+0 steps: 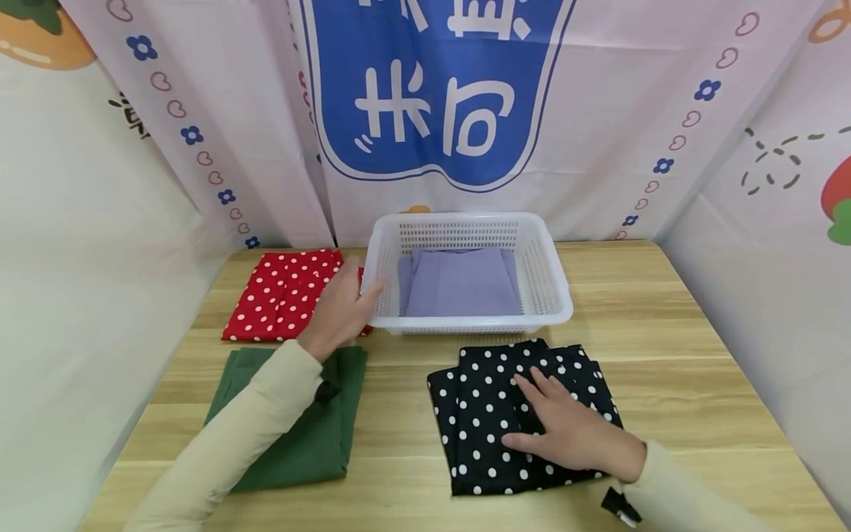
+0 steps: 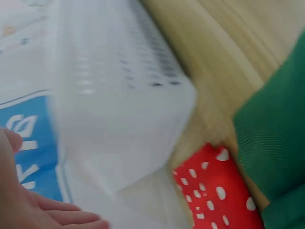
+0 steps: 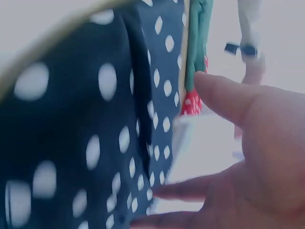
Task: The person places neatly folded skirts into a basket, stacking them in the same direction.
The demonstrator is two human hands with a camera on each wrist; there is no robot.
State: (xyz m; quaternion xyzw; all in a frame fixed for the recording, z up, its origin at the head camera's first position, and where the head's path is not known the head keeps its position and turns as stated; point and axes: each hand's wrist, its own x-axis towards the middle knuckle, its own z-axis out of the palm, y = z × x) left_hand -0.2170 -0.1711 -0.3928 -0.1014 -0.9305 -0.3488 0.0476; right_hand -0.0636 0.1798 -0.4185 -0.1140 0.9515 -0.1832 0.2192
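My left hand is beside the left wall of a white plastic basket, above the red polka-dot folded cloth. Its fingers look extended in the left wrist view, and whether they touch the basket I cannot tell. Inside the basket lies a folded lavender cloth. My right hand is spread over a black folded cloth with white dots, thumb apart from the fingers. Nothing is gripped in it, and contact with the cloth is unclear.
A folded green cloth lies on the wooden table at the front left, partly under my left forearm. A printed white curtain hangs behind the basket, and white sheets flank the table on both sides.
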